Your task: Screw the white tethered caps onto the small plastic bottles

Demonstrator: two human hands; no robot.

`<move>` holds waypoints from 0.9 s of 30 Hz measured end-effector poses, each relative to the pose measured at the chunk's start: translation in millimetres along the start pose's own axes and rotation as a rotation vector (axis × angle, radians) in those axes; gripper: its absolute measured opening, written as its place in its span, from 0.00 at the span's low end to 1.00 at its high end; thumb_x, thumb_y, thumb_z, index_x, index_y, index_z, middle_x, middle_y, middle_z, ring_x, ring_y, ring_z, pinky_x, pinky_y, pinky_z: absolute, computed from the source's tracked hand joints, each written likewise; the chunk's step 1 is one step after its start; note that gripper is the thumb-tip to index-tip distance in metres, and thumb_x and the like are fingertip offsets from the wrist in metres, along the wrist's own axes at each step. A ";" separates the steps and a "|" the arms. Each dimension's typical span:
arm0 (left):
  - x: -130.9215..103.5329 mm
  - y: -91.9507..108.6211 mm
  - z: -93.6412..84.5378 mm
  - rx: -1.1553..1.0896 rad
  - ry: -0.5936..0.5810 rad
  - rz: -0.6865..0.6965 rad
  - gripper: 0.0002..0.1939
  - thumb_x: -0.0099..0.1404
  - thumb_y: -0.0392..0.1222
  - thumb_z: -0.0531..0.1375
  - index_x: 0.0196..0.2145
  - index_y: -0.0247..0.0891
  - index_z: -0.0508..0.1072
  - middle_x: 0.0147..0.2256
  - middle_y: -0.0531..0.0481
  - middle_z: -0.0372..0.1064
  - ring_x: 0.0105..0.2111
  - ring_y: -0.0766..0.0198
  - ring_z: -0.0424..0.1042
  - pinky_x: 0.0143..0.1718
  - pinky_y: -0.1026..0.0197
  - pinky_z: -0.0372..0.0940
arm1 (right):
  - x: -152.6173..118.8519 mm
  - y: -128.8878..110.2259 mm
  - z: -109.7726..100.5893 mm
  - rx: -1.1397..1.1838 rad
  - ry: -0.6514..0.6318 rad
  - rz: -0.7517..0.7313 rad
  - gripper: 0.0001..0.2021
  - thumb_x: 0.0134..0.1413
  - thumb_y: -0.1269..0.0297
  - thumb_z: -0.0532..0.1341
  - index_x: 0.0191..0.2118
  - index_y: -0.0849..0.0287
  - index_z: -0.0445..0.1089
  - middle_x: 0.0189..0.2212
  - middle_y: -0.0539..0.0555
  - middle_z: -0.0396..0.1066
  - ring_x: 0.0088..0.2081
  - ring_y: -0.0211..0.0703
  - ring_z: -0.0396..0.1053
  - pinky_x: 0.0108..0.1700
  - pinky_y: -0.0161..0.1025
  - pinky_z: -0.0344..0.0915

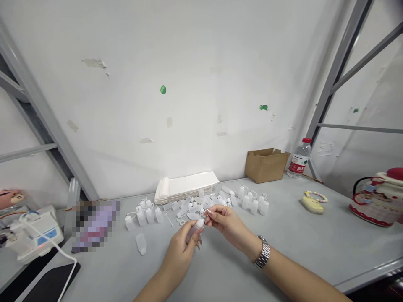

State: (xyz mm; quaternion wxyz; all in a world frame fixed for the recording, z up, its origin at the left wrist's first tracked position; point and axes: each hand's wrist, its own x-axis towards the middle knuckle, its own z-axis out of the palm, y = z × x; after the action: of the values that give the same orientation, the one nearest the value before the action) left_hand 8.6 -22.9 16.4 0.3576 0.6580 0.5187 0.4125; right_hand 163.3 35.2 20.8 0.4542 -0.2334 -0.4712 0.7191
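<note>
Small bottle point(197, 228) in the head view: we hold it in our left grip point(182, 245), whose fingers close around its translucent body, above the near part of the grey desk point(233, 268). It tilts, with its white top toward our right grip point(223, 219). The right grip is closed, thumb and fingers pinched together just beside that top; whatever small part lies between the fingertips is too fine for us to make out. We wear a metal watch point(263, 252) on the wrist behind the right grip.

Just beyond both grips we see a loose pile of small bottles and caps point(195, 204), and behind it a stack of white sheets point(189, 186) near the wall point(195, 84). To the left of the left grip, a flat translucent piece point(141, 244) lies alone, with a group of upright capped bottles point(149, 214) farther out. Beyond and to the right of the right grip stands another capped group point(254, 203).

Well apart from the right grip, on its far right side, we see an open cardboard box point(267, 166), a red-capped water bottle point(299, 160), a beaded bracelet point(316, 195) touching a yellow item point(311, 205), and a red-and-white patterned object point(378, 201).
</note>
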 end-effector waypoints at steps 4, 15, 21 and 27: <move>-0.6 -2.7 0.6 0.004 -0.001 -0.003 0.18 0.63 0.52 0.48 0.42 0.38 0.66 0.25 0.52 0.64 0.26 0.64 0.65 0.29 0.63 0.61 | 0.2 -0.1 0.6 -0.001 0.023 -0.012 0.11 0.42 0.59 0.66 0.26 0.63 0.71 0.21 0.50 0.69 0.25 0.33 0.64 0.34 0.34 0.60; 0.1 -2.1 0.9 0.032 -0.008 -0.008 0.19 0.63 0.52 0.47 0.43 0.38 0.66 0.26 0.51 0.65 0.26 0.64 0.65 0.29 0.63 0.60 | 0.7 1.2 0.8 -0.037 0.041 -0.018 0.12 0.41 0.58 0.66 0.26 0.63 0.70 0.21 0.50 0.69 0.25 0.33 0.64 0.34 0.35 0.60; -0.7 -4.0 1.8 0.044 -0.010 0.007 0.18 0.63 0.51 0.46 0.43 0.38 0.65 0.26 0.51 0.65 0.26 0.64 0.65 0.31 0.62 0.60 | -0.1 0.1 2.1 -0.068 0.038 -0.032 0.12 0.41 0.57 0.66 0.26 0.63 0.70 0.21 0.49 0.68 0.24 0.34 0.64 0.34 0.35 0.61; -1.0 -4.3 2.2 0.066 -0.001 -0.009 0.17 0.63 0.51 0.46 0.43 0.39 0.65 0.26 0.52 0.65 0.26 0.63 0.66 0.31 0.62 0.60 | -0.3 1.5 1.6 -0.132 0.036 -0.068 0.13 0.43 0.56 0.64 0.27 0.62 0.70 0.21 0.49 0.68 0.25 0.35 0.65 0.34 0.37 0.61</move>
State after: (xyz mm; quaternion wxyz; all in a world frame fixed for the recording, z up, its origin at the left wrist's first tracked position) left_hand 8.9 -23.1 11.4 0.3376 0.6673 0.5348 0.3934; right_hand 161.5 34.0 20.2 0.4701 -0.2597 -0.5171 0.6664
